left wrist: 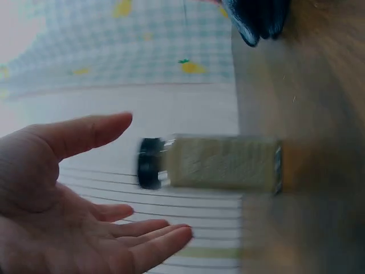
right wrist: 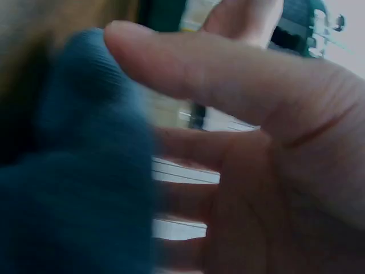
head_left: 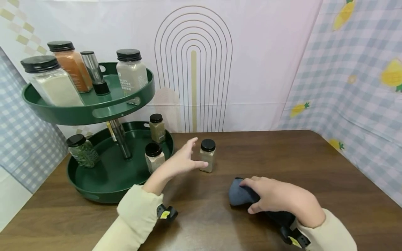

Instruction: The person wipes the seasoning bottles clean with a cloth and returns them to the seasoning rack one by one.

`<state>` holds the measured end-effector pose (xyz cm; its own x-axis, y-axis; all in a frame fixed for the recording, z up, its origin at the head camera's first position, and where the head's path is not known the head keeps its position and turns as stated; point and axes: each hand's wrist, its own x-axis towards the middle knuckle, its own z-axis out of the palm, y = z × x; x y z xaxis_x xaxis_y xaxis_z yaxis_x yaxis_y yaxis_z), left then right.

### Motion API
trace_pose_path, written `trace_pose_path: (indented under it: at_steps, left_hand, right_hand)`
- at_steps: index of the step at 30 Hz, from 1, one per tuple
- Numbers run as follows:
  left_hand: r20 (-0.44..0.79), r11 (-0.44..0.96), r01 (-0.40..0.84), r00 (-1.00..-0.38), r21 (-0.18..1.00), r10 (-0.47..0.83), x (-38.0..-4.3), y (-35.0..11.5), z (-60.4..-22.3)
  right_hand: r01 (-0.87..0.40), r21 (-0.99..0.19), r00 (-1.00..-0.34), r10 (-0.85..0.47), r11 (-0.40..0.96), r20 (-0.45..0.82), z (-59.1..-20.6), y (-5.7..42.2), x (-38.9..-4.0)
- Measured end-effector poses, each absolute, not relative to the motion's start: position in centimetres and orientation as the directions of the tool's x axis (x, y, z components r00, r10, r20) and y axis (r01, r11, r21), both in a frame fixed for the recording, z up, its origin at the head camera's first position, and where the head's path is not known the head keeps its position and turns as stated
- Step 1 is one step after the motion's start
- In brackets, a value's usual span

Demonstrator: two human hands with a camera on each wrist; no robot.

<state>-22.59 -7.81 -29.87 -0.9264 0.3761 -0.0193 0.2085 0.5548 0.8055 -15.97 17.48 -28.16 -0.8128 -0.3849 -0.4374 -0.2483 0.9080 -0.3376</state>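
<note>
A small glass spice jar (head_left: 207, 157) with a black lid and greyish-beige powder stands upright on the wooden table. My left hand (head_left: 183, 158) is beside it, thumb and fingers spread. In the left wrist view the jar (left wrist: 222, 163) lies beyond the fingertips, with a gap between them. To the right, my right hand (head_left: 276, 195) is over a bunched blue-grey cloth (head_left: 240, 193), its fingertips at the cloth. The right wrist view has the cloth (right wrist: 85, 160) close up, the thumb tip at its edge and the fairly straight fingers partly hidden behind it.
A green two-tier turntable rack (head_left: 94, 198) stands at the left. Its upper tray (head_left: 116, 113) bears several large jars and a metallic cylinder (head_left: 94, 71). Small spice jars, including one of green herbs (head_left: 83, 153), sit on the lower tray. Patterned cloth (head_left: 267, 52) hangs behind the table.
</note>
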Motion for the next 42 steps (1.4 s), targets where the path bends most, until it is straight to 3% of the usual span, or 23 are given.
trace_pose_path:
  at_steps: [4, 10, 13, 19, 28, 33, 37, 42]
  left_hand:
    - [-0.096, 0.414, 0.088, -0.910, 0.906, 0.404, -24.3, -6.6, -31.8]
    - [0.036, 0.280, 0.159, -0.916, 0.947, 0.400, -25.5, -5.7, -33.8]
    - [0.043, 0.320, 0.159, -0.939, 0.934, 0.341, -25.8, -5.6, -34.3]
    - [0.009, 0.527, 0.144, -0.968, 0.838, 0.249, -26.0, -6.0, -34.5]
    - [-0.007, 0.452, 0.092, -0.977, 0.887, 0.213, -25.5, -6.3, -34.3]
    - [-0.016, 0.449, 0.110, -0.963, 0.887, 0.269, -25.1, -6.4, -33.5]
    - [0.008, 0.437, 0.186, -0.925, 0.880, 0.379, -24.6, -6.4, -32.7]
    - [0.095, 0.386, 0.365, -0.819, 0.847, 0.566, -23.9, -6.1, -31.9]
  right_hand:
    - [-0.284, -0.298, -0.843, -0.386, 0.911, -0.374, -29.9, 16.9, -16.2]
    - [-0.350, -0.239, -0.878, -0.407, 0.905, -0.253, -31.2, 16.8, -16.5]
    - [-0.363, -0.251, -0.882, -0.418, 0.897, -0.220, -31.2, 17.0, -16.6]
    - [-0.365, -0.285, -0.883, -0.427, 0.886, -0.195, -31.1, 17.3, -17.1]
    - [-0.439, -0.144, -0.888, -0.452, 0.887, -0.081, -30.8, 17.5, -17.7]
    - [-0.476, -0.117, -0.878, -0.462, 0.872, 0.129, -30.2, 17.7, -17.7]
    - [-0.483, -0.174, -0.842, -0.401, 0.858, 0.361, -29.4, 17.9, -17.5]
    - [-0.565, -0.214, -0.700, -0.325, 0.797, 0.636, -28.4, 17.7, -16.8]
